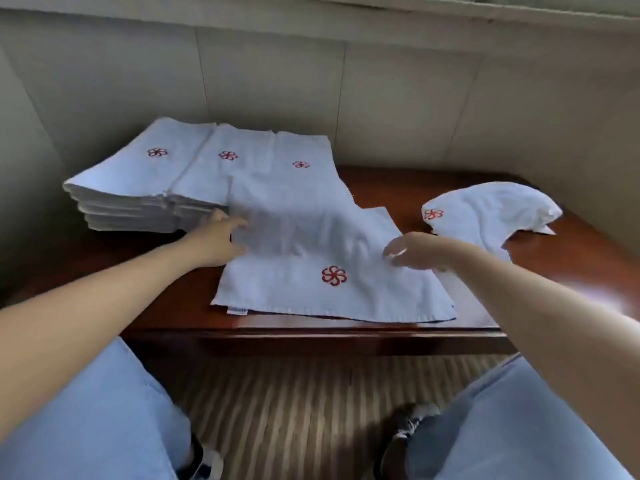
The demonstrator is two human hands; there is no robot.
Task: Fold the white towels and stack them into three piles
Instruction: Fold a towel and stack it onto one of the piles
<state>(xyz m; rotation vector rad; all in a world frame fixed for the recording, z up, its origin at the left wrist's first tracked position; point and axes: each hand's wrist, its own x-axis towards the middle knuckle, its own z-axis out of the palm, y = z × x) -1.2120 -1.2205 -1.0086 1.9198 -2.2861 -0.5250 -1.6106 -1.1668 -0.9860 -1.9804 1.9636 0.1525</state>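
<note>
A white towel (311,258) with a red flower logo lies spread flat at the table's front middle. My left hand (221,240) rests on its left edge with fingers stretched out. My right hand (412,251) hovers at its right edge, fingers loosely curled and blurred. Three stacks of folded white towels stand side by side at the back left: the left stack (138,174), the middle stack (214,171) and the right stack (294,171). A crumpled white towel (491,213) lies at the right.
The dark wooden table (391,188) stands against a beige panelled wall (415,98). Its front edge runs just above my knees in blue trousers (104,410). Striped flooring (294,410) and my shoes show below.
</note>
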